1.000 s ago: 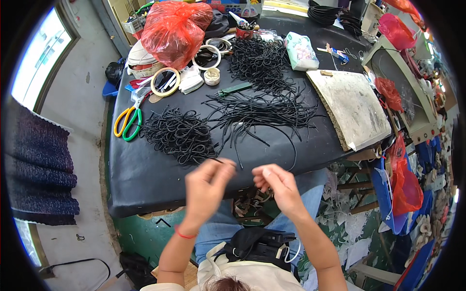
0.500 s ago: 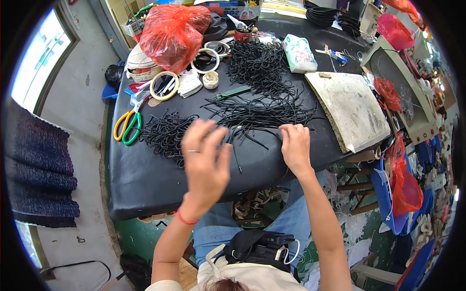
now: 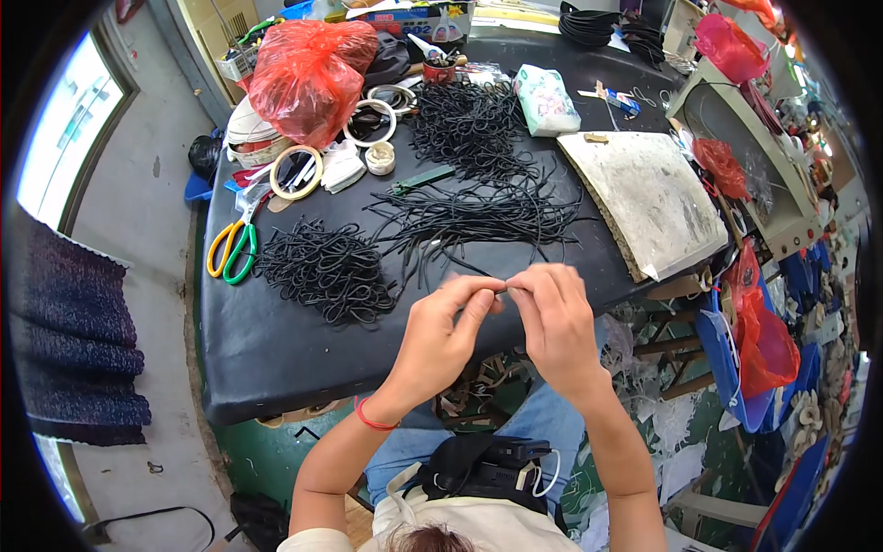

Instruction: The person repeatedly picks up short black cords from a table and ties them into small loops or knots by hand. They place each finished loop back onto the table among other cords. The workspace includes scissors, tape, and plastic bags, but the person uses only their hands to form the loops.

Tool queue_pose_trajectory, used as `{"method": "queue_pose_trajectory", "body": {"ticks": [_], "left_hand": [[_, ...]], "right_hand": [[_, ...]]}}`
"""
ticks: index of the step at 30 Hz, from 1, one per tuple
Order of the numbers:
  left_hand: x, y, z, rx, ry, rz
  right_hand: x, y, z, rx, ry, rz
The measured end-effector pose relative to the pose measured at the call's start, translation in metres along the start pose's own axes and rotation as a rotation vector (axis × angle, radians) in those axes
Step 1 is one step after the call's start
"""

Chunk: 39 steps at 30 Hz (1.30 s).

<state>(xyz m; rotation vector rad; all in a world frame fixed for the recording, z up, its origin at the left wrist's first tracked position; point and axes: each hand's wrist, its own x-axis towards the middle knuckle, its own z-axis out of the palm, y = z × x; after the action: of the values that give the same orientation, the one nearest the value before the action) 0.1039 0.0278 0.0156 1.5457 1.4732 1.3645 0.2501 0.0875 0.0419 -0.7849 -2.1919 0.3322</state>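
My left hand (image 3: 443, 329) and my right hand (image 3: 557, 317) are nearly fingertip to fingertip above the table's near edge. Both are closed in a pinch on a short visible bit of black cord (image 3: 502, 288); the rest of it is hidden by the fingers. Just beyond them lies a loose bundle of mostly straight black cords (image 3: 487, 219). A heap of looped black cords (image 3: 322, 274) sits left of my left hand, and a larger tangle of black cords (image 3: 464, 120) lies farther back. Between the bundle and that tangle rests a slim green tool (image 3: 423, 178).
Scissors (image 3: 241, 247) with yellow and green handles lie at the table's left edge. Tape rings (image 3: 296, 173), a small round tub (image 3: 380, 158) and a red plastic bag (image 3: 313, 78) stand behind. A tissue pack (image 3: 546, 99) and a stained pale board (image 3: 648, 198) are at right.
My left hand has moved right and down from beside the looped heap to meet my right hand. The right hand has shifted slightly nearer, and both now pinch a cord. The view has shifted slightly.
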Motion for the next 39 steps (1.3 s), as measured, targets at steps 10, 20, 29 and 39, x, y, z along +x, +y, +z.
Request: {"method": "queue_pose_trajectory", "body": {"ticks": [10, 20, 29, 39], "left_hand": [[-0.046, -0.003, -0.015, -0.698, -0.204, -0.616], [-0.044, -0.025, 0.012, -1.060, 0.175, -0.584], [-0.041, -0.015, 0.011, -1.037, 0.250, -0.569], [-0.043, -0.018, -0.006, -1.032, 0.056, -0.726]], "right_hand": [[-0.013, 0.010, -0.010, 0.055, 0.178, 0.116], [-0.033, -0.011, 0.031, 0.417, -0.133, 0.191], [-0.035, -0.012, 0.030, 0.354, -0.151, 0.175], [-0.029, -0.010, 0.026, 0.112, -0.082, -0.104]]}}
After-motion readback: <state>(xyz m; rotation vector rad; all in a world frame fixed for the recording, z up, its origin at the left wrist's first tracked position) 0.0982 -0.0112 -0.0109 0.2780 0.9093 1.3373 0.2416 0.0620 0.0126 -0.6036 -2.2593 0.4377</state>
